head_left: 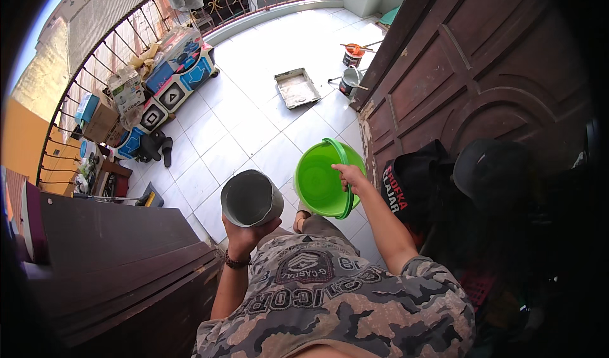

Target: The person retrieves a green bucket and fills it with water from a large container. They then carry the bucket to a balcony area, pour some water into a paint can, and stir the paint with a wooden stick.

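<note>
A grey, round, open-topped container (248, 198) sits in my left hand (244, 234), whose fingers wrap round its lower side. To its right, my right hand (349, 179) grips the handle of a bright green plastic bucket (317, 180), which looks empty and hangs in front of my legs. Farther off on the white tiles lie a paint-stained square tray (296, 88) and two small paint buckets, an orange one (354, 54) and a grey one (349, 82), with tools across their tops.
Brown wooden doors (444, 66) flank me, the left one (108, 244) near my left arm. Dark bags (412, 186) hang at the right. Boxes (101, 118), toy storage cubes (171, 94) and black footwear (155, 148) line the curved railing (76, 85). A dustpan (152, 198) stands at left.
</note>
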Available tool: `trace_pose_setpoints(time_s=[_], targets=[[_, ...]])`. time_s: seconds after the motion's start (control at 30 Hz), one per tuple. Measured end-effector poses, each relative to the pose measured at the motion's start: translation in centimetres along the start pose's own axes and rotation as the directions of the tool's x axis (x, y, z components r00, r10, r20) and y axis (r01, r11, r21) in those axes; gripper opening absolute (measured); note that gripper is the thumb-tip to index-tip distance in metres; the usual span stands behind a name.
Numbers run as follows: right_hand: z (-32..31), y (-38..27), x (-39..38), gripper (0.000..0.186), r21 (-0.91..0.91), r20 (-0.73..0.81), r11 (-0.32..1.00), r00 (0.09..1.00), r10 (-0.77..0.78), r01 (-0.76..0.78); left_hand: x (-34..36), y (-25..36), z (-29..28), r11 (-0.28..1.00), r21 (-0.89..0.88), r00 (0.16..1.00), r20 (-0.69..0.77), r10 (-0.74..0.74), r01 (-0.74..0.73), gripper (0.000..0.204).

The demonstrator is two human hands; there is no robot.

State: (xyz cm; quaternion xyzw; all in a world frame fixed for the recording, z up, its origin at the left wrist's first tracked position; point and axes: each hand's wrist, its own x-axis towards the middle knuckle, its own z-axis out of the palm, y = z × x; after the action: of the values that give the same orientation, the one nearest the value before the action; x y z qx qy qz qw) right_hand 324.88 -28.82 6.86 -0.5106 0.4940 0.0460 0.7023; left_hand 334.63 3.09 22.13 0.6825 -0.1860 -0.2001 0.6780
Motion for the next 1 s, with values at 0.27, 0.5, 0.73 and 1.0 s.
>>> trace_pose_setpoints(time_s=[0.27,0.5,0.73,1.0], targets=[[5.4,-19.8,17.0,0.031,-0.048,-0.026,0.999,1.0,0.014,-0.016,19.9,-0.4,1.0,0.996,0.083,0.999,-0.036,-0.012,0.015,0.079],[5.0,-32.5,31.2,0.026,-0.074,-0.1,0.996,0.994,0.051,-0.058,42.0,-5.5,4.0,0.988,0.145,0.996,0.073,0.049,-0.059,0.097],[2.0,-43.4,47.1,0.034,-0.198,-0.124,0.98,0.992,-0.009,-0.016,66.6,-5.2,9.7,0.973,0.163,0.984,0.105,0.147,-0.163,0.09],[-2.7,-54.5,66.8,0.04,-0.223,-0.183,0.974,0.983,-0.01,-0.032,81.6,-15.2,17.4,0.968,0.224,0.993,0.014,0.116,-0.116,0.1]])
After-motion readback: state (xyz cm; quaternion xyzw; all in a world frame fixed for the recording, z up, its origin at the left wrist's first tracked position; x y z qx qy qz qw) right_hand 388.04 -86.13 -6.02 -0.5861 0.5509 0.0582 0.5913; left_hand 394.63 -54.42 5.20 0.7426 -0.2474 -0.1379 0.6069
